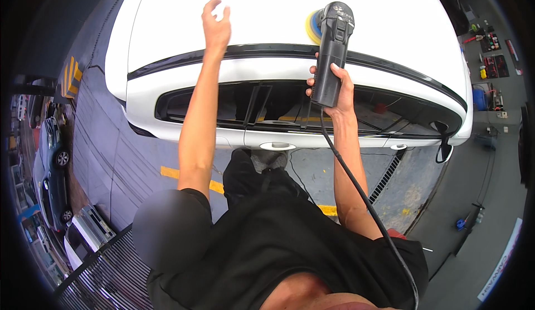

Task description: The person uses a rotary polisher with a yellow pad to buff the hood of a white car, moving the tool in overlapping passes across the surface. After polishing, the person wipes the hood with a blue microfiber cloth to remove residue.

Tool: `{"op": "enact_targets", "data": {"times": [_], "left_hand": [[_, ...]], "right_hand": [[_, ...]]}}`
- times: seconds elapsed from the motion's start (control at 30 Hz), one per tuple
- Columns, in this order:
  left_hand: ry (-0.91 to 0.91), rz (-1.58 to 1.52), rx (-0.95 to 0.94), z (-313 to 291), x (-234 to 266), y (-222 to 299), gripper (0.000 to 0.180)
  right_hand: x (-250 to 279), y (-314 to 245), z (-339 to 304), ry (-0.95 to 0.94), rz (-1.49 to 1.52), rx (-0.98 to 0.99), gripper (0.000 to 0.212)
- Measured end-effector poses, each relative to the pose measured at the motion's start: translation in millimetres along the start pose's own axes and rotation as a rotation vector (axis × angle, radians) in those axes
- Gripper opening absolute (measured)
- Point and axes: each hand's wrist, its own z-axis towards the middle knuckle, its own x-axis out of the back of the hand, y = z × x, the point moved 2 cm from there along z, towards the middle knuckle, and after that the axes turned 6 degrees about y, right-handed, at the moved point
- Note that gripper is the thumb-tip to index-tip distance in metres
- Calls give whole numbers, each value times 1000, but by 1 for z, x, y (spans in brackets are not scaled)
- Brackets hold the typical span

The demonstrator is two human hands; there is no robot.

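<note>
My right hand [344,90] is wrapped round the body of a black car polisher [335,45]. The tool's head points away from me, over the roof edge of a white car [267,12]. Its yellow foam pad [310,28], on a blue backing, is tipped on edge and faces left; I cannot tell if it touches the roof. My left hand [216,28] holds nothing. Its fingers are apart and slightly curled over the roof, beyond the black roof rail [259,51]; whether it touches the paint is unclear.
From the polisher a black power cord [362,184] runs down along my right arm. The car's door handle [277,146] and side mirror [443,151] stick out toward me. A floor drain [387,176] lies at right. A striped yellow-black block [71,77] stands at left.
</note>
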Motion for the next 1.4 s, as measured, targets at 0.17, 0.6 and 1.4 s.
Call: {"op": "enact_targets", "data": {"times": [0.17, 0.6, 1.4], "left_hand": [[-93, -81, -265, -12, -81, 72, 42], [-382, 37, -10, -51, -170, 76, 36], [-168, 181, 177, 49, 81, -7, 27]], "right_hand": [[-4, 4, 2, -44, -24, -54, 65], [18, 19, 22, -147, -19, -231, 48], [-165, 138, 68, -319, -207, -493, 53]]}}
